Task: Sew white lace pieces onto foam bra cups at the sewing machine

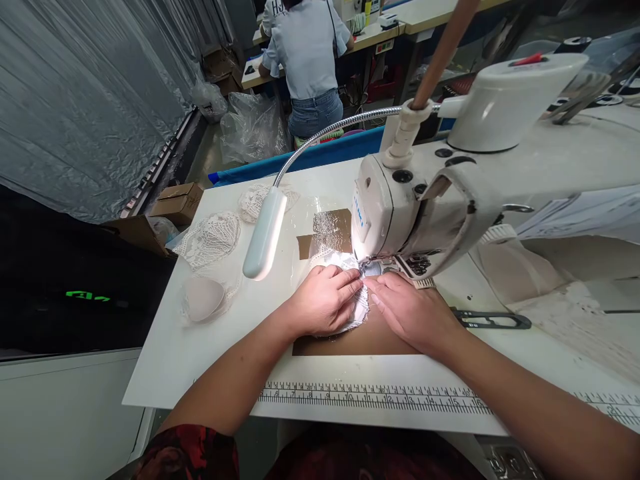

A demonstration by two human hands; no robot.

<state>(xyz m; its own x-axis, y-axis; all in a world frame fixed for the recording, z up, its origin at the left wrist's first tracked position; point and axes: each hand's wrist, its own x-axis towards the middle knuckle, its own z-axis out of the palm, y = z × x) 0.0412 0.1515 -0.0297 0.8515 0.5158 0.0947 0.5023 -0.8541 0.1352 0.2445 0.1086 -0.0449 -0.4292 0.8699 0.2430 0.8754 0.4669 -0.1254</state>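
Under the needle end of a white sewing machine (pixel 383 210) lies a piece of white lace fabric (pixel 361 310) with a frayed, curved edge. My left hand (pixel 324 300) rests on top of it, fingers curled together and pressing it close to the presser foot. From the other side, my right hand (pixel 413 312) pinches the fabric's edge, its fingertips almost meeting those of the left. Part of the fabric is hidden beneath my left hand. A brown sheet (pixel 395 339) shows underneath, on the white table (pixel 240 363).
Left on the table are lace cups (pixel 216 237) and a smooth beige cup (pixel 203 298). A gooseneck lamp (pixel 265 235) hangs over the work. Thread snips (pixel 493 320) and pale lace cloth (pixel 560 313) lie right. A ruler strip (pixel 360 398) runs along the front. Beyond sits a person (pixel 310 60).
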